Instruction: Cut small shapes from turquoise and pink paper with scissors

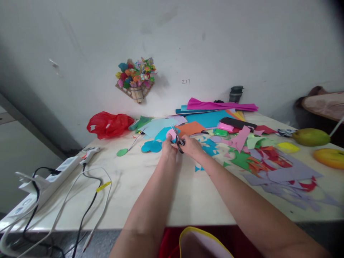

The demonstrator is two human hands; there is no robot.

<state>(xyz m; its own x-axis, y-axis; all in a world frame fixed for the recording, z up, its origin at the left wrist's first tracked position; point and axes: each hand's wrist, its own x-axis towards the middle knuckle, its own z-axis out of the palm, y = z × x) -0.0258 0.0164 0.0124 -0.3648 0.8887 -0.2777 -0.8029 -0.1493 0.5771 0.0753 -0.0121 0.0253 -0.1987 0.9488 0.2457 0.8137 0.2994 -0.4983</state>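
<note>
My left hand (169, 145) is closed on a small pink paper piece (171, 134) near the middle of the table. Touching it from the right, my right hand (189, 146) grips black-handled scissors (177, 137), whose blades point up and away beside the pink piece. Blue paper circles (152, 146) lie just left of my left hand, and a blue sheet is behind it. Orange paper (191, 128) rests beyond my right hand. Small blue scraps (210, 147) are scattered to its right. The fingertips are partly hidden.
A white table (139, 190) carries a red plastic bag (109, 124), a power strip (51, 184) with cables at left, and a green circle (122, 152). Coloured scraps (271, 161) and two mangoes (311, 137) are at right. Rolled magenta paper (220, 105) lies near the wall.
</note>
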